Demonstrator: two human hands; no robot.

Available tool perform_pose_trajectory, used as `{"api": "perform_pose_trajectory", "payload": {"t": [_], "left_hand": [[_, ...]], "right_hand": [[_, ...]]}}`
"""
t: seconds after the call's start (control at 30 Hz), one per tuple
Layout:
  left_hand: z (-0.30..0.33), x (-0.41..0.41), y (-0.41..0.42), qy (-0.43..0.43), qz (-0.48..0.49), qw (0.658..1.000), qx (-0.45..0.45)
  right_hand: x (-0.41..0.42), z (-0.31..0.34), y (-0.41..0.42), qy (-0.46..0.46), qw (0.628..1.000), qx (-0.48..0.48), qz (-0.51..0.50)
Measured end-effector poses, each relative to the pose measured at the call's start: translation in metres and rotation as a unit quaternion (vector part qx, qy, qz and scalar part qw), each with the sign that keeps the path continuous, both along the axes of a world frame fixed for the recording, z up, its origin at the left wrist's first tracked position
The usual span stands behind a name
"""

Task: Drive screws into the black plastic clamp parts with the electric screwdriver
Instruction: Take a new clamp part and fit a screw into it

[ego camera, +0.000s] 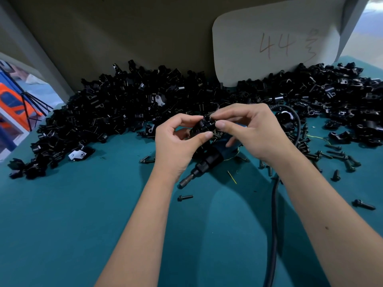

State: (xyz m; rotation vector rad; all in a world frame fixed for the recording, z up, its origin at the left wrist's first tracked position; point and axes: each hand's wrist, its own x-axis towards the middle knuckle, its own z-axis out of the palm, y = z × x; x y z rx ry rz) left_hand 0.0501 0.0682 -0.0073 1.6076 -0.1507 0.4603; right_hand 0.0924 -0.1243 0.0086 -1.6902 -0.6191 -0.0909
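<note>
Electric screwdriver [204, 162] lies before clamp pile [116, 108], seemingly

2 hands [176, 141], 1 electric screwdriver [207, 160], 1 cable [274, 214]. Clamp parts [124, 104] beyond the screwdriver: uncountable heap. Loose screws [339, 156] right of it: too many to count.

A single head-worn wide-angle camera is looking forward and down from the person's own position, sitting close over the teal bench [83, 214], with both forearms entering from the lower edge and the backboard [124, 38] closing the far side.
</note>
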Motion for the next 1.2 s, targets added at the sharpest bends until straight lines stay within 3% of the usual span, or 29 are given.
{"api": "perform_pose_trajectory", "payload": {"t": [0.3, 0.5, 0.77, 0.93, 1.03, 1.2], "left_hand": [[-0.0017, -0.0026, -0.0032, 0.023, -0.030, 0.997, -0.062], [0.0001, -0.0040, -0.0069, 0.033, -0.046, 0.992, -0.116], [-0.0034, -0.0043, -0.0054, 0.119, -0.091, 0.969, -0.197], [-0.0019, -0.0049, -0.0047, 0.113, -0.105, 0.962, -0.224], [-0.0017, -0.0047, -0.0032, 0.089, -0.086, 0.974, -0.191], [0.0007, -0.0056, -0.0032, 0.021, 0.016, 1.000, -0.014]], "right_hand": [[0.0003, 0.0000, 0.0010, -0.052, 0.998, -0.036, -0.013], [-0.0011, 0.0010, 0.0022, -0.007, 1.000, 0.007, 0.016], [-0.0008, -0.0008, 0.0056, 0.020, 1.000, 0.020, -0.009], [-0.0002, 0.0006, 0.0047, 0.034, 0.998, 0.048, 0.020], [0.0008, -0.0004, 0.0018, 0.047, 0.996, 0.061, 0.044], [0.0045, -0.0048, -0.0028, 0.006, 0.999, -0.010, 0.035]]}}
